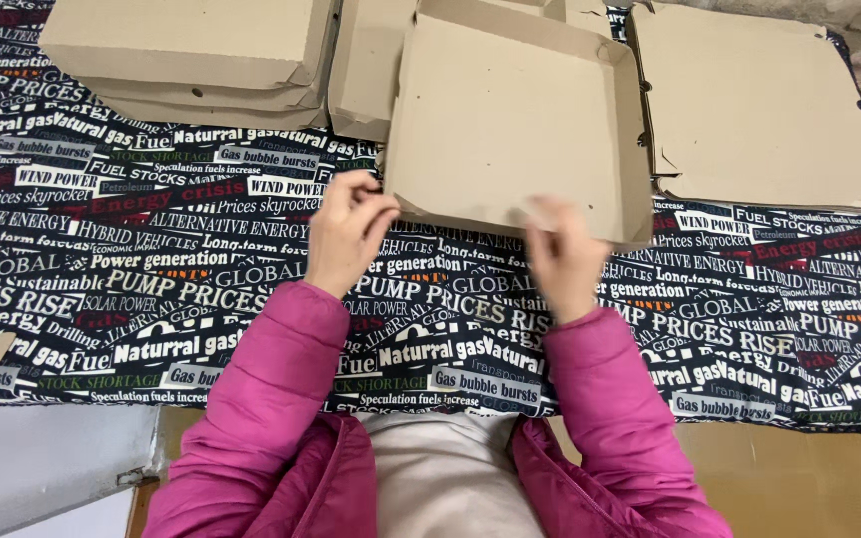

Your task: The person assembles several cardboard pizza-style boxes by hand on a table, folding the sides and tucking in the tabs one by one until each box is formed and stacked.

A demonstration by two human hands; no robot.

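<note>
A desk (pixel 12 468) is covered by a dark printed cloth (pixel 201 289) crowded with white, red and green lettering. At the middle of its far half lies an open cardboard box (pixel 510 120), a wide, shallow tray of plain brown corrugated board, matte and unprinted, with low folded walls along its far and right sides. Its near edge sits just in front of the person's hands. A flat cardboard sheet (pixel 759 110) with notched edges lies beside it on the right. A stack of folded boxes (pixel 191 60), the same brown board, rests at the far left.

Two arms in puffy pink quilted sleeves (pixel 271 399) reach forward from below. The left hand (pixel 348 231) is curled narrow, fingertips pinching at the tray's near left corner. The right hand (pixel 562 254) is blurred, fingers drawn together at the tray's near edge; whether it grips the board cannot be told.
</note>
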